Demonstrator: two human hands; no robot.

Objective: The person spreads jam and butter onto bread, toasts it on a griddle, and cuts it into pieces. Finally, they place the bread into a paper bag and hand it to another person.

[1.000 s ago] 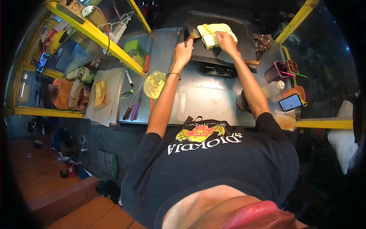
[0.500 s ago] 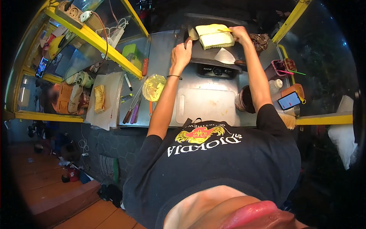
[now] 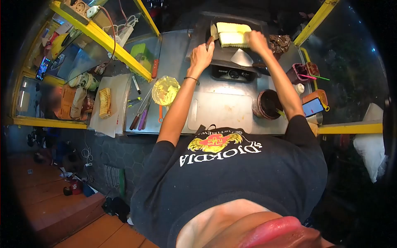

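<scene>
My left hand is closed around the dark handle of a scraper, whose flat blade stands against the left end of the bread. Two pale yellow slabs of bread lie side by side on the dark griddle. At their right end, my right hand is smeared by motion, and its fingers overlap the edge of the nearer slab. A second scraper with a wide triangular blade rests at the griddle's near side, below the bread, its dark handle pointing right under my right forearm.
Below the griddle sits a Rinnai stove, with a white cutting board nearer me. A tub of yellow spread stands left, a dark jar right. Farther left, ridged bread lies on paper. Yellow frame bars edge the stall.
The upper bread slab has shifted back, so both slabs now lie flat side by side. My right hand has moved slightly down and blurs. The left hand still grips the scraper.
</scene>
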